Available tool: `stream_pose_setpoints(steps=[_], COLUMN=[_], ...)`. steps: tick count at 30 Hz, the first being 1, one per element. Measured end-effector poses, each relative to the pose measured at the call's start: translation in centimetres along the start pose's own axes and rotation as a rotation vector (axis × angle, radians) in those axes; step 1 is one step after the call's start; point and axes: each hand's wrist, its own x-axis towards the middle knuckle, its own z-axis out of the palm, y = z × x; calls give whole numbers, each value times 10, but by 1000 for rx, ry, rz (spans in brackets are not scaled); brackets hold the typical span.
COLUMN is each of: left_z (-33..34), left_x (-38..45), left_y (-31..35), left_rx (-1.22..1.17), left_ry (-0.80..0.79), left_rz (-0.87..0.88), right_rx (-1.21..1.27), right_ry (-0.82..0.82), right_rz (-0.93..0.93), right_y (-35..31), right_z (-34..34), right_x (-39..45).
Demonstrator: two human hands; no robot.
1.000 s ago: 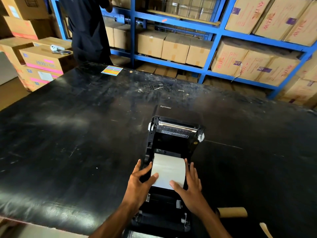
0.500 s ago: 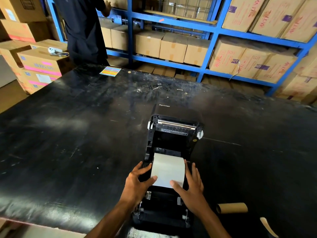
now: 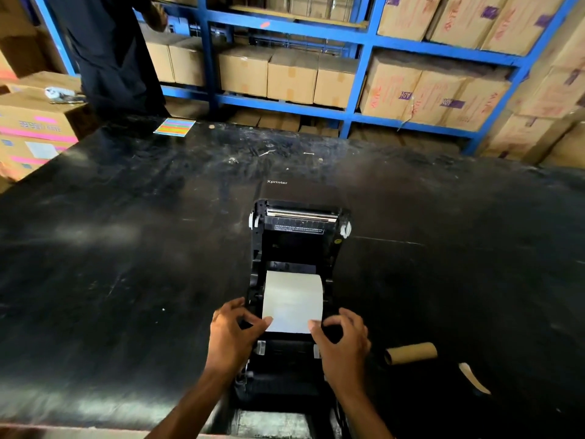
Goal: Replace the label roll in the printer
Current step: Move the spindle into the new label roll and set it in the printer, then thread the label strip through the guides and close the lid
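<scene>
A black label printer (image 3: 294, 248) stands open near the front edge of the black table (image 3: 126, 248), its lid tilted back. A white label roll (image 3: 292, 299) sits in its bay with the paper end drawn toward me. My left hand (image 3: 235, 337) pinches the left corner of that paper end with the thumb on top. At the right corner, my right hand (image 3: 342, 343) holds it the same way.
An empty brown cardboard core (image 3: 411, 353) lies on the table right of the printer, with a paper scrap (image 3: 473, 377) beside it. A striped colourful card (image 3: 174, 126) lies at the far edge. A person in dark clothes (image 3: 110, 52) stands by blue shelves (image 3: 348, 109) of cartons.
Both hands have slid back toward me along the paper and curled; the thumbs now sit at the sheet's near corners instead of alongside it.
</scene>
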Motion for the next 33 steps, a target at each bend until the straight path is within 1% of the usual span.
stream_pose_setpoints(steps=[4,10,15,18,21,26,33], left_z=[0,2,0,-3,-3,-4,-11], left_x=[-1,-2,-2,-2,-3,-3,2], left_y=[-2,-5,-9,-11,-13,-16,-25], left_rx=[-23,-41,-25,-9,-40,-54,-45], left_ry=[4,-19,-47,-71,-90,-156,-325], left_rz=[7,-26,-40,-49,-42,-45,-11], right_rx=[29,-5,30,-28,-50,9,25], right_ry=[-31,2,-79,-126,-182,-286,-345], right_rz=[-9,-14,-24,-40,-16,28,66], right_y=[1,2,3,4,7,12,11], right_z=[-1,-4,-7,-9,-9,-18,-23], right_x=[0,-1,1,5,3,6,7])
